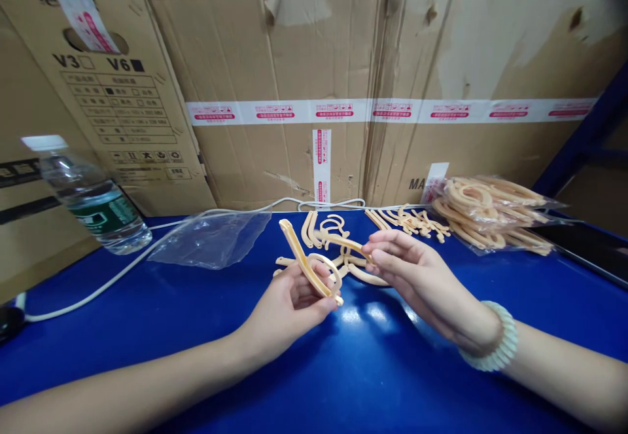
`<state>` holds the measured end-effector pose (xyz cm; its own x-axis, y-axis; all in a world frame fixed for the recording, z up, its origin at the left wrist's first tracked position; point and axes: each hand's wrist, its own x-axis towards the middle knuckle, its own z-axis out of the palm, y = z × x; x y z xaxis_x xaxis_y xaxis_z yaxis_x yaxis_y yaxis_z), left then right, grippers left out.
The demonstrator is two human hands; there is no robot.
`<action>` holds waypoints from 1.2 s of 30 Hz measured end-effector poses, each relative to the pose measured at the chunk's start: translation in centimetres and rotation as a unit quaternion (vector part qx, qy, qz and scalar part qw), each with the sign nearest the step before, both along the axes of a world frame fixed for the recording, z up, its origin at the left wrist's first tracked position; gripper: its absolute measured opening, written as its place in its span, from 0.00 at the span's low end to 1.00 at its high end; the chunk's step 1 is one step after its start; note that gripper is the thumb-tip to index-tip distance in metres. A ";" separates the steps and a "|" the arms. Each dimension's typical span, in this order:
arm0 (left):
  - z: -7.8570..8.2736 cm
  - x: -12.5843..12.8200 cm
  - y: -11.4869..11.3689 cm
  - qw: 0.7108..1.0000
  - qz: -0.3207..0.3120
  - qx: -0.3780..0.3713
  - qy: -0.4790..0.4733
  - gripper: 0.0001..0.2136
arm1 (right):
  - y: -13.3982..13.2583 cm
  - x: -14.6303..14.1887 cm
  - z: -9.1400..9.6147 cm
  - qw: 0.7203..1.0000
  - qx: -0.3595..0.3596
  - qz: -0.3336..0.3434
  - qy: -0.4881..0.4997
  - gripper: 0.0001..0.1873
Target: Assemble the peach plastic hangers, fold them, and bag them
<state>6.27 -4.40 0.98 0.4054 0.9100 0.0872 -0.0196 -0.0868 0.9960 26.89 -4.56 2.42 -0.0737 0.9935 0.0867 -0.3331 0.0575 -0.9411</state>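
Note:
My left hand [289, 306] is closed around a tan curved plastic piece [307, 264] that stands tilted up from its fingers. My right hand [417, 277], with a pale bead bracelet on the wrist, pinches the end of another thin tan piece [346, 243] that meets the first one. Both hands hover just above the blue table [367, 368]. Right behind them lies a small heap of loose tan pieces [326, 231].
More loose tan pieces [409, 219] and a clear bag full of them [490, 215] lie at the back right. An empty clear bag [210, 241], a white cable [98, 290] and a water bottle [93, 201] lie to the left. Cardboard boxes [318, 61] wall the back.

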 end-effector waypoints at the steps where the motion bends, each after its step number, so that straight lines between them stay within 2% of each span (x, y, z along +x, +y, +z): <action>1: 0.0 0.0 0.0 1.000 -0.002 0.002 -0.003 0.12 | -0.1 -0.1 0.0 1.000 -0.010 -0.002 0.013 0.17; 4: 0.0 0.0 0.0 1.000 -0.005 0.008 -0.004 0.11 | -0.3 -0.2 -0.2 0.998 -0.041 0.012 0.044 0.28; 6: 0.0 0.0 0.0 1.000 -0.007 0.005 -0.004 0.11 | -0.4 -0.3 -0.5 0.996 -0.050 0.047 0.050 0.30; 11: -0.1 -0.2 0.0 1.000 -0.004 -0.016 -0.012 0.13 | -0.4 -0.6 -1.2 0.993 -0.001 0.115 -0.035 0.16; 15: -0.2 -0.1 0.0 1.000 -0.010 -0.016 -0.017 0.13 | -0.5 -0.8 -1.4 0.983 0.052 0.132 -0.112 0.13; 25: -0.1 -0.2 0.0 1.000 -0.023 -0.010 -0.020 0.12 | -0.5 -0.9 -1.4 0.978 0.089 0.155 -0.112 0.10; 30: -0.1 -0.2 -0.1 1.000 -0.027 -0.005 -0.002 0.09 | -0.6 -0.9 -1.6 0.978 0.097 0.135 -0.123 0.08; 36: -0.1 -0.2 -0.3 1.000 0.002 -0.017 0.012 0.12 | -0.7 -1.1 -1.4 0.979 0.085 0.126 -0.133 0.09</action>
